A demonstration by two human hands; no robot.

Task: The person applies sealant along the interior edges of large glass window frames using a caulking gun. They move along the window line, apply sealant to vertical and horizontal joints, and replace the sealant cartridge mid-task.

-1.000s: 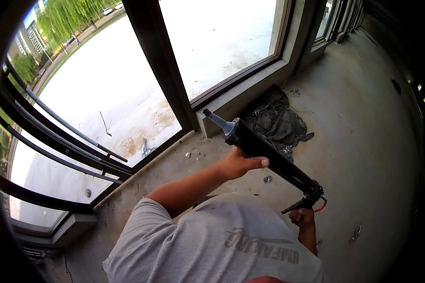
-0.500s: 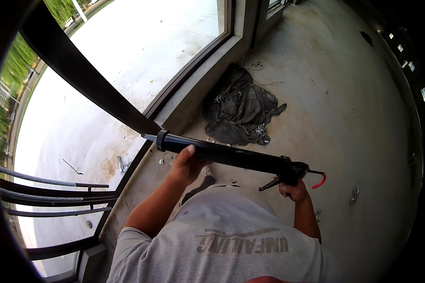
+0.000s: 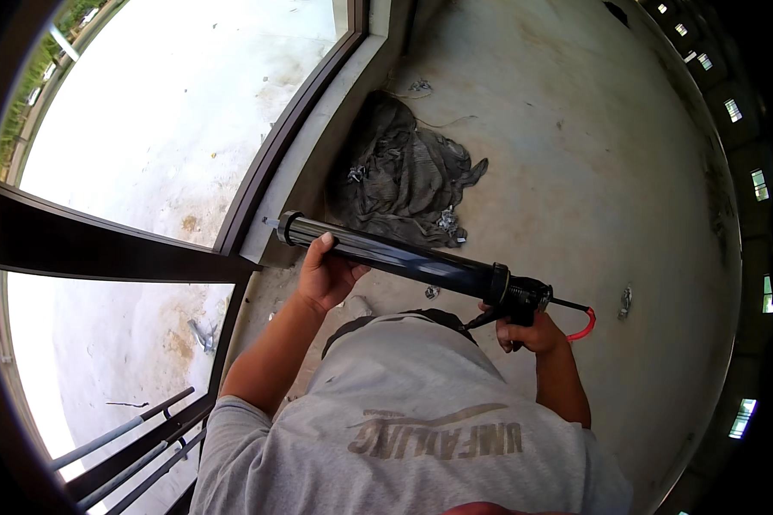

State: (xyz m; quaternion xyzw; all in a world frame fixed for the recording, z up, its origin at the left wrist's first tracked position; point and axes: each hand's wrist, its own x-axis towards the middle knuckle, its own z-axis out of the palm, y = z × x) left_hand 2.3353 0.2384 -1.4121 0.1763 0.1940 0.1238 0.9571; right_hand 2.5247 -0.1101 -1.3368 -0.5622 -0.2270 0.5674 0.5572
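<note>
Grey shirt (image 3: 395, 489): nearest; caulk gun held out past it, prob. for elbow room.
R grip (image 3: 532, 333): clamped round the gun's rear handle; prob. b/c the trigger is worked from there.
Trigger (image 3: 478, 321): slim dark lever jutting L of R grip; squeezed or not, can't tell.
Caulk gun (image 3: 404, 260): long blk tube, held crosswise in front of torso, off the floor (image 3: 575, 197); nozzle end L & a bit farther from body, handle end R.
L grip (image 3: 328, 281): clamped on tube's front part, thumb up the near side, other fingers mostly hidden under/behind; prob. props the wt of the long front & steers it.
Plunger rod (image 3: 569, 304): sticks out the rear, ends in red hook (image 3: 590, 324); R grip sits below it, prob. so rod can slide w/o snagging.
Nozzle (image 3: 271, 222): pale, short, points L near end of ledge (image 3: 331, 112); touching or apart, can't tell.
Scrap (image 3: 625, 300): silvery, crumpled, on floor R of gun; looks just dropped.
Dark cloth heap (image 3: 404, 172): on floor beyond tube, beside ledge; prob. bunched there to be out of the way.
Window frame (image 3: 296, 120): brown, runs along ledge, meets dark post (image 3: 103, 251).
Rails (image 3: 122, 429): lower L, prob. a barrier.
White ground (image 3: 163, 112): outside, beyond frame.
Far windows (image 3: 759, 184): small, bright, along R rim.
</note>
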